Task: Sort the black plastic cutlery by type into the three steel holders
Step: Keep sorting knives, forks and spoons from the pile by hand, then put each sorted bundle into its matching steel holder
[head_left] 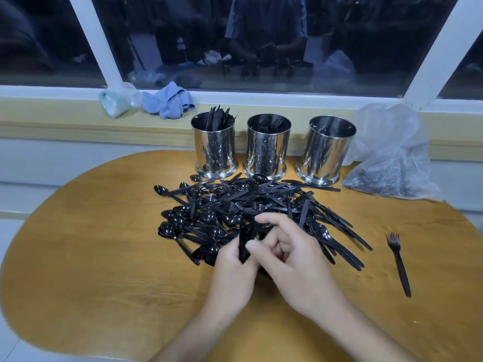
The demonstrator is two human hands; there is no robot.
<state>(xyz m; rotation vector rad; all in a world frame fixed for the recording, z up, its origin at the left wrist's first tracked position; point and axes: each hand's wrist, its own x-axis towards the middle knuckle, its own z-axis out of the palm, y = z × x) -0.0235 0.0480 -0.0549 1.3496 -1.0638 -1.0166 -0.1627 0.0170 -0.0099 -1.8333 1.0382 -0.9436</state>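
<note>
Black plastic cutlery [251, 210] lies heaped at the middle of a rounded wooden tabletop [91, 257], spoons, forks and knives tangled together. At the pile's near edge the left hand [232, 270] grips a small upright bundle of black pieces [243, 244], while the right hand [292, 257], fingers curled, pinches at the same bundle. Three steel holders stand in a row along the far edge: the left holder [214, 147] holds knives, the middle holder [266, 147] forks, the right holder [326, 150] little that can be made out. A single fork [398, 262] lies apart near the right edge, beside a clear plastic bag [392, 152] at the far right corner.
</note>
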